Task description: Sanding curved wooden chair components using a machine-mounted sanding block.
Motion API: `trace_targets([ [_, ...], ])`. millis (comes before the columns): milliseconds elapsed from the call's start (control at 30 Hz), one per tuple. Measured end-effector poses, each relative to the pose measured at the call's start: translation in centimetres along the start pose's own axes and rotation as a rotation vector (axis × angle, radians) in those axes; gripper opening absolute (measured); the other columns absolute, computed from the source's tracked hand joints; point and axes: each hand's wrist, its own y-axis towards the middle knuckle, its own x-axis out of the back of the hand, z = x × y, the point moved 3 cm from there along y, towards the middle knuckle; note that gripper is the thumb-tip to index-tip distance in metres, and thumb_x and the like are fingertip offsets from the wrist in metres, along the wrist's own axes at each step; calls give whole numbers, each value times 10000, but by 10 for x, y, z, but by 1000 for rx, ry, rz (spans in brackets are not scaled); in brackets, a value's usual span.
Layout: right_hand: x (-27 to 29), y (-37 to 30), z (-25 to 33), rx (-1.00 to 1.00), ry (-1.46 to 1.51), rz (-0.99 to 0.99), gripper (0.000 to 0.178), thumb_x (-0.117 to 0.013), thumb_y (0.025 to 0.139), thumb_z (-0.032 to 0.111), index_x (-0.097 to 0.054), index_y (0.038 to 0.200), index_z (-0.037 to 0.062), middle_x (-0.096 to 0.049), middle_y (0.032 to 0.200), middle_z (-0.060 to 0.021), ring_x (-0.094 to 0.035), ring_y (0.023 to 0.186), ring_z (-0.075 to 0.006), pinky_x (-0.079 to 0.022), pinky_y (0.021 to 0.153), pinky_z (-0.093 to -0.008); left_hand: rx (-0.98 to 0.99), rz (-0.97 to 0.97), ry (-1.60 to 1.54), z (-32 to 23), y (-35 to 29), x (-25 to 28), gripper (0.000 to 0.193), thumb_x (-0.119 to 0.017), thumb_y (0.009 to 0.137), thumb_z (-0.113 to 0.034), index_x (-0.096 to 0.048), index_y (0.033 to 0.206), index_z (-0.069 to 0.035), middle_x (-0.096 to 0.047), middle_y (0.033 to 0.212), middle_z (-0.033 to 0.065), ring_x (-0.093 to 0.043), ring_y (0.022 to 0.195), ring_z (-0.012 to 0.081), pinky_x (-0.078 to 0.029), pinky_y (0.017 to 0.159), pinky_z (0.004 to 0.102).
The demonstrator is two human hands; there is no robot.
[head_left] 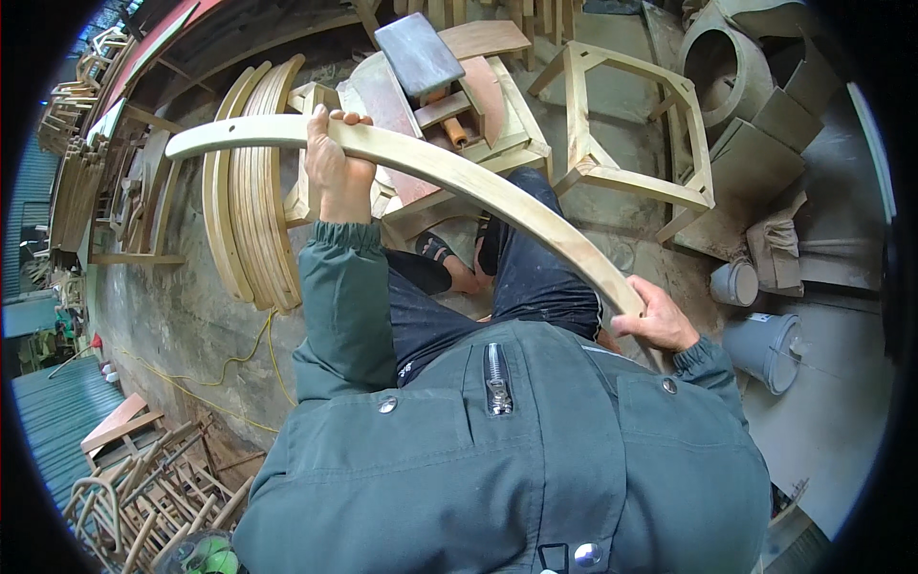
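Observation:
A long curved wooden piece [459, 177], pale and smooth with a small dark hole near its left end, spans the view in front of my body. Toward its left part, my left hand [339, 163] is closed around it, fingers over the far edge. My right hand [660, 316] grips it near the lower right end, thumb on top; the tip beyond that hand is partly hidden. Beneath the piece is a low wooden stand [521, 143], with a grey flat block [419, 53] resting on top and an orange-brown rounded piece [451, 129] below that block.
Left of the stand, several similar curved pieces [263, 182] are stacked. A wooden frame [626, 177] stands at the far right, with buckets [762, 349] nearer. A yellow cord [229, 368] crosses the floor. Wooden parts [158, 488] are heaped at the lower left.

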Motion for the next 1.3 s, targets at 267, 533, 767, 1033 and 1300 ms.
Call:
trace_targets([
  [267,-15,7,2,41,535,67,639,-735,923,27,-463,1500,52,-725,1122,-137,-703,900,-147,-571,807,-300,161,361,298,62,-21,-61,395,-641,1053,-307,-534,1235,26,-623,1103,137,-660,977,283,-579,898,483],
  [533,-13,72,10,295,-125,-466,681,-702,909,50,-476,1552,71,-644,1417,-192,-637,1304,-286,-523,1043,-371,164,358,650,72,-37,-15,616,-672,1034,-301,-437,1536,-33,-591,1353,125,-617,1228,230,-534,947,359],
  [767,-24,210,13,227,-490,-468,757,-574,915,110,-270,1605,172,-627,1308,-284,-652,1038,-529,-529,860,-612,272,26,540,40,-61,114,440,-651,1048,-237,-518,1434,-72,-642,1224,70,-677,1067,193,-558,886,340],
  [1033,15,398,103,303,-450,-440,744,-547,914,177,-246,1594,149,-670,1099,-391,-666,967,-572,-527,897,-625,156,-144,494,-3,-110,165,378,-642,1054,-233,-537,1389,-91,-664,1165,44,-684,1024,180,-549,898,356],
  [1300,22,436,156,218,-671,-406,707,-529,931,198,-266,1580,102,-663,1159,-385,-654,1101,-539,-513,957,-597,221,-96,452,21,-128,153,342,-636,1053,-219,-559,1360,-90,-686,1130,41,-698,1006,179,-552,898,350],
])
